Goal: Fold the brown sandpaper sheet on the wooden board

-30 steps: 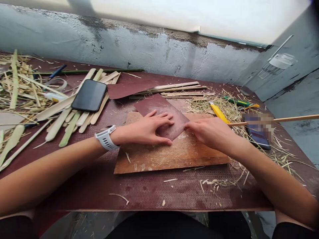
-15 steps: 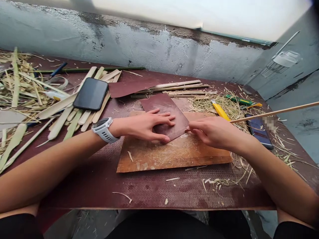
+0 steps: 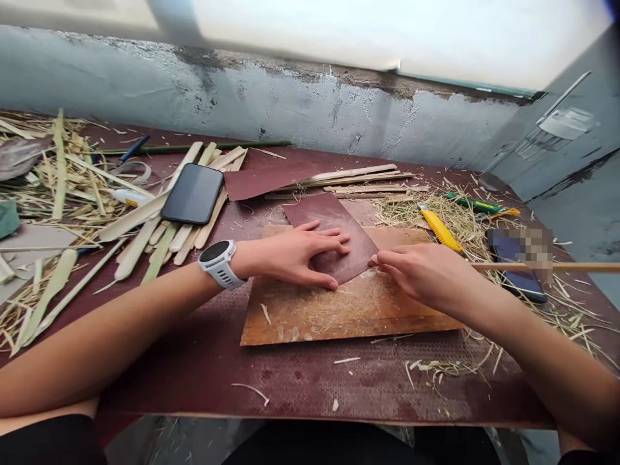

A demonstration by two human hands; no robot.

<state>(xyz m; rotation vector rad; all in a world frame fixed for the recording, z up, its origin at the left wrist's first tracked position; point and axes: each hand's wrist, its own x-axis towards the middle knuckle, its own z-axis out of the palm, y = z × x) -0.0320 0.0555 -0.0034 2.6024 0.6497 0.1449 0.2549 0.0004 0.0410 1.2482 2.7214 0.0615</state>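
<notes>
Fingers spread, my left hand [image 3: 310,256] presses flat on a dark red-brown sheet [image 3: 339,223], which looks like sandpaper. The sheet lies on a worn wooden board [image 3: 310,316]. At the sheet's right corner, my right hand [image 3: 416,271] is closed around a thin wooden strip [image 3: 547,266]. The strip's long end sticks out to the right behind the wrist, and its near tip shows at the fingertips beside the sheet. A white watch is on my left wrist.
A black phone [image 3: 192,192] rests on flat bamboo pieces at the left. Shavings pile up far left. Behind the board lie another red-brown sheet [image 3: 261,181] and thin strips. On the right are a yellow cutter [image 3: 440,227], a green tool [image 3: 472,203] and a second phone [image 3: 518,271].
The strip's outer end has swung lower on the right. The whole view has shifted slightly, with the scene lower and further right. My left hand stays on the sheet.
</notes>
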